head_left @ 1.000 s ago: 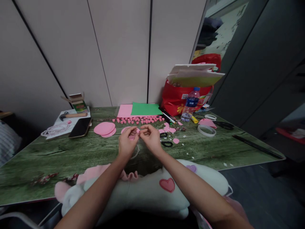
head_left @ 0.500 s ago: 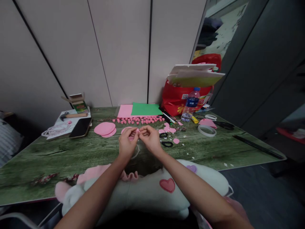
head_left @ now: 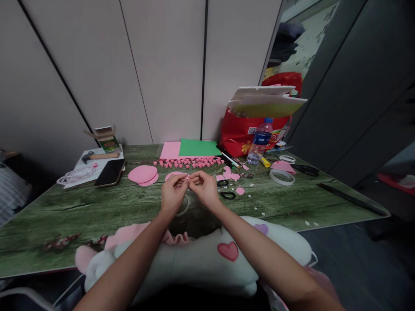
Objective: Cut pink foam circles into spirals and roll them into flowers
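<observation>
My left hand [head_left: 172,191] and my right hand [head_left: 205,189] meet at the middle of the table, both closed in a pinch. Between their fingertips is a small pink paper piece [head_left: 187,177], mostly covered by the fingers. Just behind them runs a row of several small rolled pink paper pieces [head_left: 194,163]. A pink paper disc [head_left: 175,175] lies partly hidden behind my left hand, and more pink discs [head_left: 142,174] are stacked to its left. Black scissors handles [head_left: 228,195] rest right of my right hand. Under my wrists, a pale ring [head_left: 186,206] is partly covered.
Pink and green sheets [head_left: 199,148] lie at the back. A red bag [head_left: 235,134], a water bottle [head_left: 262,140] and a tape roll [head_left: 282,177] stand or lie right. On the left are a phone [head_left: 110,173] and a hammer [head_left: 102,156]. A plush toy [head_left: 194,263] fills my lap.
The fingers have shifted slightly around the pink paper piece, and less of it shows now. Both hands stay in the same place.
</observation>
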### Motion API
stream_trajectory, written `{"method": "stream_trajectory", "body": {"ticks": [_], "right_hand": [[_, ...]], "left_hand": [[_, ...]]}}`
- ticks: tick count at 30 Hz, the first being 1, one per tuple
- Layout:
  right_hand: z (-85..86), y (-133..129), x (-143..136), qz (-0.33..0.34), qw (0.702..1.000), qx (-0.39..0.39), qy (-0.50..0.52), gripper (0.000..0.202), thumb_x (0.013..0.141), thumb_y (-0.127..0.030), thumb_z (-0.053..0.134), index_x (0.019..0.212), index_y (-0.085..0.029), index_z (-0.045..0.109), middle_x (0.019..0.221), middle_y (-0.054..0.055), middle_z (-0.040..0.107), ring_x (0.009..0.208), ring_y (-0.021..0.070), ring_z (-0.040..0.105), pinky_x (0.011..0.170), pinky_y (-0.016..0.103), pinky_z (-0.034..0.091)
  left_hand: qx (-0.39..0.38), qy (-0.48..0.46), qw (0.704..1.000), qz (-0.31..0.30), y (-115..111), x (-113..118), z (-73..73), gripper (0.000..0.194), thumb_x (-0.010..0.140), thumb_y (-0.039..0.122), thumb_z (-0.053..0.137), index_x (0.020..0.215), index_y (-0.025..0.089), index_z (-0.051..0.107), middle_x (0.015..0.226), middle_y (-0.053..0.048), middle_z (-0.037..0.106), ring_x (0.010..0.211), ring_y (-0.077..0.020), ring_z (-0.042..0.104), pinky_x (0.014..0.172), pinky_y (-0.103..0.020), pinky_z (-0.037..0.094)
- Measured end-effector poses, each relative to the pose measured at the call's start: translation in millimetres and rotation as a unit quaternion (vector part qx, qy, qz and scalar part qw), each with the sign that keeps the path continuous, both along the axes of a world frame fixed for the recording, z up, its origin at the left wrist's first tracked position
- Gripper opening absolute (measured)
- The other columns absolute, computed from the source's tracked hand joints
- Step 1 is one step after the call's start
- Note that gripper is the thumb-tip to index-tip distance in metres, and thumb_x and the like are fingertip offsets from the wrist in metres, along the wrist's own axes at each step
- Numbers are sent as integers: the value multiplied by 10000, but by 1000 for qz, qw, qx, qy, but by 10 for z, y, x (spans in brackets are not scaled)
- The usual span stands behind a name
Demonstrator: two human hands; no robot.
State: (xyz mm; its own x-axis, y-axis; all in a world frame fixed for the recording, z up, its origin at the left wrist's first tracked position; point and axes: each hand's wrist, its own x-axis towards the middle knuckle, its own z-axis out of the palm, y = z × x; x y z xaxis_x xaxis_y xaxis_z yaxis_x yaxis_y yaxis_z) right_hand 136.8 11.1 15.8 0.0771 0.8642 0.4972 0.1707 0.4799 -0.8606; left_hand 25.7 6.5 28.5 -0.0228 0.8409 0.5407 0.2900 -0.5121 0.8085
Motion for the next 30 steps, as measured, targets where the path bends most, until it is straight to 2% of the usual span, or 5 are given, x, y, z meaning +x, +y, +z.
{"method": "stream_trajectory", "body": {"ticks": [4,9,17,25,30], "right_hand": [[-12,23,8,-19,1000,-16,11,110,607,-199,559,713,-169,552,620,-4,603,537,119,578,534,227,480],[-11,29,18,-28,999,-25,11,116,600,-185,551,715,-168,554,624,-3,604,541,122,579,541,232,479],[6,-1,17,-33,999,-12,-15,109,603,-197,563,711,-179,562,626,-4,611,559,127,583,561,241,482],[17,7,28,-25,999,-24,4,110,602,-200,571,709,-172,567,656,9,622,566,129,587,562,241,484],[15,18,26,-23,999,-28,10,101,596,-198,580,691,-166,564,648,10,616,562,127,583,558,238,479]], "left_hand": [[-42,-51,998,-17,27,27,-22,241,597,199,581,826,124,595,720,-40,596,630,-122,560,586,-245,473],[-54,-54,997,-9,15,48,-1,286,566,148,573,851,121,580,735,-35,587,625,-109,554,572,-225,468],[-37,-48,998,-7,23,16,-22,237,597,226,591,809,121,606,692,-37,602,615,-119,562,578,-237,470],[-40,-3,999,-14,23,-22,-23,242,620,279,605,803,128,654,757,-64,664,620,-148,592,586,-265,481],[-46,-9,999,-15,24,-41,-23,261,607,285,626,810,127,668,775,-74,676,661,-174,611,632,-294,489]]}}
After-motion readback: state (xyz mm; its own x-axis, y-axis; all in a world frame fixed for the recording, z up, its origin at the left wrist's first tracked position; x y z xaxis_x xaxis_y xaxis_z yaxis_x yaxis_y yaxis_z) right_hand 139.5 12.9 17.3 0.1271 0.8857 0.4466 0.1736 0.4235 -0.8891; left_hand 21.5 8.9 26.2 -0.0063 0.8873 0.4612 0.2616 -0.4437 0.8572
